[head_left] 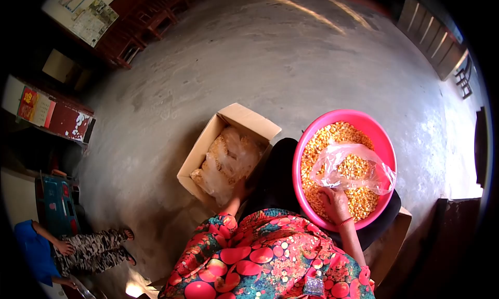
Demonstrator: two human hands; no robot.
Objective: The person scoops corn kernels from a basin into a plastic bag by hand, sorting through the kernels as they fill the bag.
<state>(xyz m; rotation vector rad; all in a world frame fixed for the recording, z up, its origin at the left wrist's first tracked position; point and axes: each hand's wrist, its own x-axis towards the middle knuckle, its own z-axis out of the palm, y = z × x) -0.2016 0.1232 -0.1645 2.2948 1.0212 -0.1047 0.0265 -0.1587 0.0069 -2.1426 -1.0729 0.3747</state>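
While bent over a round pink plastic basin heaped with loose yellow corn kernels, seemingly busy with bagging: right hand down at the near rim of the basin, fingers curled and apparently pinching the near edge of a thin clear plastic bag. Lying across the middle of the basin, on top of the kernels, crumpled and glossy, partly filled, with yellow showing through the film; mouth not plainly visible.

Left of the basin, left hand reaching into an open brown cardboard box, touching or just above the packed clear bags stacked inside; fingers hidden, so impossible to tell whether closed on anything or spread.

Judged from this: mid-way through filling. Calls next for keeping the flimsy mouth open and upright while scooping, with a firm pinch, since slack film folds shut and spills easily.

Below and left of the basin, dark trousers and a bright red floral sleeve; far to the left of the basin, another person seated on the grey concrete floor.
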